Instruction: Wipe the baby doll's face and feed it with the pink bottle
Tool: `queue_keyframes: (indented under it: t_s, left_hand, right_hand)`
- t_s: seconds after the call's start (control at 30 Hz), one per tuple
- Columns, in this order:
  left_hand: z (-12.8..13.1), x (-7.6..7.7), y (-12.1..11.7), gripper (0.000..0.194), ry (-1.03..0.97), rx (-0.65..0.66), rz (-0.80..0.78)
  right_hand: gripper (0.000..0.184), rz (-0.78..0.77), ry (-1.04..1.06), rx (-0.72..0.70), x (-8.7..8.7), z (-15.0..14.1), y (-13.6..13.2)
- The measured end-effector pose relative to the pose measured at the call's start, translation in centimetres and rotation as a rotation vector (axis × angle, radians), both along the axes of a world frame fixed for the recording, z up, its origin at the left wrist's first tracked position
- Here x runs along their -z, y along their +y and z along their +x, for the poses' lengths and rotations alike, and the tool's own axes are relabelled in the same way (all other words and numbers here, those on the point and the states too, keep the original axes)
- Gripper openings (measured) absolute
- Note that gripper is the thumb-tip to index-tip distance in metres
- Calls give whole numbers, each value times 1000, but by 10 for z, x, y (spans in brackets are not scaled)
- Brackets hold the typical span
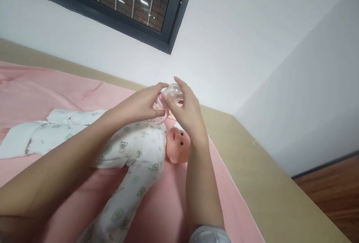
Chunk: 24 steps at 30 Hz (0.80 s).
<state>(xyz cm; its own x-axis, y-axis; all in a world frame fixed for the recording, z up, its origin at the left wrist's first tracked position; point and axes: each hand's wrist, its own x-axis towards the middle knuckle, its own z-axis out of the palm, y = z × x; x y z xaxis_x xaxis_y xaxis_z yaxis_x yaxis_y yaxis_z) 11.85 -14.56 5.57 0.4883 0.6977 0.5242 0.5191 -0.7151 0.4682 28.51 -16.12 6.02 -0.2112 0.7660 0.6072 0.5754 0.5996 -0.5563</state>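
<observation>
Above the doll's chest, both hands are on a baby bottle with pink handles point(162, 118) and a clear rounded end point(175, 91). My left hand point(143, 104) is closed round the pink handle side. My right hand point(185, 108) grips the clear rounded part, thumb and fingers on either side of it. The fingers hide much of the bottle. Below them a baby doll point(179, 147) lies on its back, in a white suit point(140, 149) printed with small animals. Its head points right, partly behind my right wrist.
The doll lies on a pink cloth point(165, 198) spread over a light wooden tabletop point(252, 183). White wall point(238, 40) rises behind, with a dark-framed window point(168, 29) at upper left. Brown wood flooring point(333, 190) shows at lower right.
</observation>
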Motion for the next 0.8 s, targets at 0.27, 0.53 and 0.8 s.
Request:
queue_keyframes:
  t_s: [0.27, 0.53, 0.8]
  left_hand:
    - [3, -6, -8, 57, -59, 0, -92]
    - [8, 3, -8, 69, -22, -36, 1]
    - [12, -23, -60, 39, -45, 206, 102]
  right_hand:
    - [100, 7, 74, 5, 8, -8, 6]
    - [103, 86, 124, 97, 7, 1, 11]
    - [110, 140, 189, 513, 6, 75, 37]
